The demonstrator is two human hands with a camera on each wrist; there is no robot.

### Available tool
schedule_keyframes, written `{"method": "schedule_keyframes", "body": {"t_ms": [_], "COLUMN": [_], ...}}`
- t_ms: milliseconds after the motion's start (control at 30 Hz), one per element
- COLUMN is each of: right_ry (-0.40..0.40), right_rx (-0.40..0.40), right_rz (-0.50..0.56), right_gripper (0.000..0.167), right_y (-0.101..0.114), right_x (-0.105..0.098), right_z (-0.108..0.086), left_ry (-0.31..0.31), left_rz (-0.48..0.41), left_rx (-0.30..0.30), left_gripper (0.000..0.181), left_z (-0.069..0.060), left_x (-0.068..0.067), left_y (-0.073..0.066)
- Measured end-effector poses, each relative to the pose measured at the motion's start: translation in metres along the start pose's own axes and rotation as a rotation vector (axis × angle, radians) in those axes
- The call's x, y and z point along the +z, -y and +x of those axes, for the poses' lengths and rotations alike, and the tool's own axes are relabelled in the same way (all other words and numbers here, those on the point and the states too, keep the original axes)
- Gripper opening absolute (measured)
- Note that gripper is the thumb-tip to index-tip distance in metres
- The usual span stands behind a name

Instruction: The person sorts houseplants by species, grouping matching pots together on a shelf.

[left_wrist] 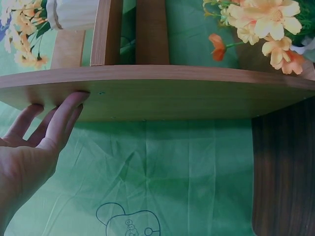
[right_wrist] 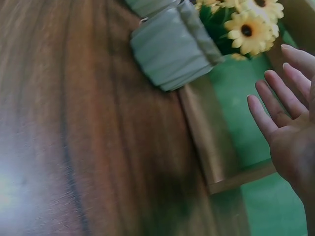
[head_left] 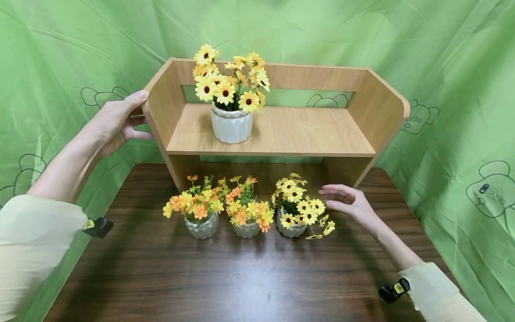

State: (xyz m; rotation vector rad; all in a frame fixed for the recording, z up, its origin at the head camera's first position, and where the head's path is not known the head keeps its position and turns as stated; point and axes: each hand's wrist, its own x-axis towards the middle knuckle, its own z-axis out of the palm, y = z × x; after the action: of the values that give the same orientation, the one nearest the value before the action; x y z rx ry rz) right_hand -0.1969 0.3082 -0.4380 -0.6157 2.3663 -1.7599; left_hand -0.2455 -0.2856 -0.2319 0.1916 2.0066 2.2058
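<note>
A wooden two-level shelf [head_left: 322, 129] stands on the dark table, with a white pot [head_left: 232, 125] of yellow daisies on its upper board. My left hand [head_left: 116, 120] touches the outside of the shelf's left side panel [left_wrist: 172, 98]; in the left wrist view its fingertips rest on that panel. My right hand [head_left: 352, 205], empty and with fingers extended, is just right of a pot of yellow daisies [head_left: 290, 228] on the table. That pot [right_wrist: 170, 49] also shows in the right wrist view, apart from the hand [right_wrist: 290, 118].
Two more pots, one at left [head_left: 202, 227] and one in the middle [head_left: 246, 230], hold orange and yellow flowers in front of the shelf. The dark wooden table [head_left: 225, 286] reaches toward me. Green cloth [head_left: 297, 27] with bear outlines hangs behind and at both sides.
</note>
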Motion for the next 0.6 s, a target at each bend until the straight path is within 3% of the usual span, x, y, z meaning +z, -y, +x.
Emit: {"method": "schedule_keyframes", "body": {"t_ms": [267,500,600], "right_ry": [0.053,0.122,0.107], "right_rx": [0.004,-0.058,-0.045], "right_rz": [0.042,0.12,0.081], "right_gripper": [0.057,0.068,0.071], "right_y": [-0.032,-0.055,-0.06], "right_x": [0.006,0.014,0.02], "right_z": [-0.008,-0.011,-0.013], "left_ry": [0.005,0.015,0.016], "left_rz": [0.004,-0.008,-0.005], "left_rx": [0.003,0.009,0.009], "left_gripper": [0.067,0.068,0.068], "left_z": [0.0,-0.001,-0.001], "left_x": [0.0,0.0,0.001], "left_y": [0.0,-0.001,-0.001]}}
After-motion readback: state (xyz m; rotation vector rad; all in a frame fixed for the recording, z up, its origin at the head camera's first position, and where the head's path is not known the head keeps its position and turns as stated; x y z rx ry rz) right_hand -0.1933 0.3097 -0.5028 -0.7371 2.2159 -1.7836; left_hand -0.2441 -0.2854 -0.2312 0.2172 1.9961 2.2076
